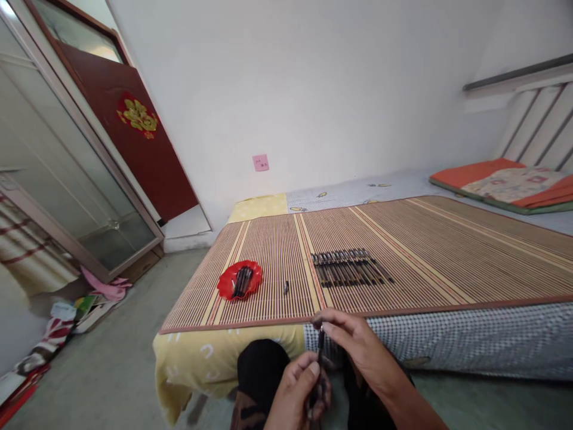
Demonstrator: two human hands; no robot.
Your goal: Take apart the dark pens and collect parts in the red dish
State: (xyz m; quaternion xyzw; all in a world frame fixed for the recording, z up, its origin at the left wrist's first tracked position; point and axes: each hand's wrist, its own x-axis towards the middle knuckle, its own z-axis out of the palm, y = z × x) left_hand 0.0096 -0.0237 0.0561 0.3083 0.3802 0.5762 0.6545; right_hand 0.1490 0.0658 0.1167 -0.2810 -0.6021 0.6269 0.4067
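Clock directions from mid-view. 5 o'clock: slim black pen (321, 341), smooth, plastic-looking, bright metallic glint near its upper end. 4 o'clock: row of slim dark pens (344, 275), smooth barrels, shiny silvery clips. 7 o'clock: round red wavy-rimmed dish (225, 279), glossy, apparently plastic. Beneath dish and row: brown-and-cream striped mat (268, 239), narrow ridged slats, bamboo-like; brown edging (403, 312) of matt cloth. Also 7 o'clock: yellow patterned bedding (188, 358), soft cloth. 3 o'clock: flat orange floral-panelled pad (505, 182), matt fabric. 12 o'clock: white wall (313, 89), smooth, matt. 11 o'clock: small pink square note (260, 163), paper.
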